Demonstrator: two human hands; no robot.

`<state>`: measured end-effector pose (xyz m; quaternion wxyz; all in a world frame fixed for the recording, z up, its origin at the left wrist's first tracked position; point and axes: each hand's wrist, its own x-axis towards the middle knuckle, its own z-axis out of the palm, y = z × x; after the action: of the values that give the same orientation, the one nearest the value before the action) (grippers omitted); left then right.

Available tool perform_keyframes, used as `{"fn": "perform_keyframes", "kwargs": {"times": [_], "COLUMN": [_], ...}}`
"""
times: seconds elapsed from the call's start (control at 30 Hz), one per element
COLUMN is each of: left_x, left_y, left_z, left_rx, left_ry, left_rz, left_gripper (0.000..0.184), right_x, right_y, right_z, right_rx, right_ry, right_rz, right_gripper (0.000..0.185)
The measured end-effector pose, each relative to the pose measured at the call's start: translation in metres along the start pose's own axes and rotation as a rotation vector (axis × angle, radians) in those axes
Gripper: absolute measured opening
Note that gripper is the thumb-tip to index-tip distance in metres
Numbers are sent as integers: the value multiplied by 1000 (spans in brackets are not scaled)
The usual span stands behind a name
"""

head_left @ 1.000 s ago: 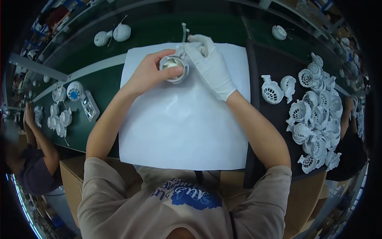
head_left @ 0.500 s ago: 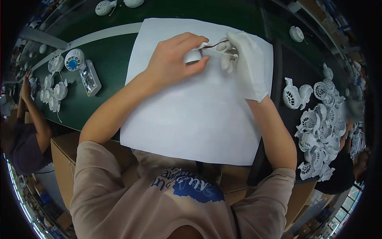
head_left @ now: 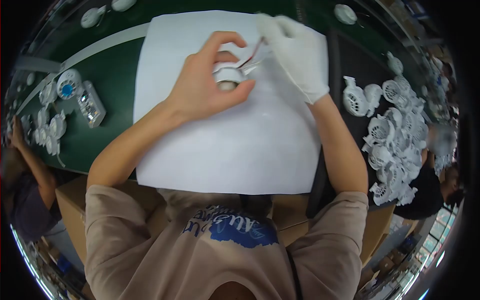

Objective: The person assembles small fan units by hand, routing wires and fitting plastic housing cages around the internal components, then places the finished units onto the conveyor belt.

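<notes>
My bare left hand [head_left: 202, 80] curves its fingers and thumb around a small round white part [head_left: 229, 75] over the white sheet [head_left: 230, 145]. Thin wires [head_left: 254, 54], dark red and white, run from that part up to the right. My right hand [head_left: 295, 57], in a white glove, is closed at the fingertips on the far end of the dark red wire. Its fingertips are slightly blurred, and the wire's end is hidden in them.
White slotted fan housings [head_left: 390, 135] lie piled on the black mat at right. On the green table at left are several small white fans [head_left: 50, 125], one with a blue centre [head_left: 67, 89], and a clear-covered device [head_left: 91, 105]. People sit at both sides.
The view has shifted, so things on the table sit further left and higher. My left hand's grip on the white part has turned, exposing more of it. My right hand has lifted the wire upward.
</notes>
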<state>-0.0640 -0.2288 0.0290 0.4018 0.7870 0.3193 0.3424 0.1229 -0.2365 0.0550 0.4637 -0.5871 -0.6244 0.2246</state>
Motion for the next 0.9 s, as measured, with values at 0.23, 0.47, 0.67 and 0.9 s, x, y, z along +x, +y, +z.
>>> {"fn": "perform_keyframes", "kwargs": {"times": [0.23,0.47,0.67,0.9], "left_x": [-21,-14,-13,-8], "left_y": [2,-15,-24,-22], "left_z": [0,4,2,1], "left_rx": [-200,-317,-310,-361], "left_ry": [-308,-87,55,244], "left_rz": [212,-48,1,-92], "left_gripper": [34,31,33,34], "right_x": [-1,-47,-59,-41], "right_y": [10,-15,-4,32], "right_z": [-18,-113,-108,-14], "right_rx": [115,-1103,-424,-543], "right_ry": [-815,-364,-258,-27], "right_rz": [300,119,177,-230], "right_gripper": [36,23,26,37]}}
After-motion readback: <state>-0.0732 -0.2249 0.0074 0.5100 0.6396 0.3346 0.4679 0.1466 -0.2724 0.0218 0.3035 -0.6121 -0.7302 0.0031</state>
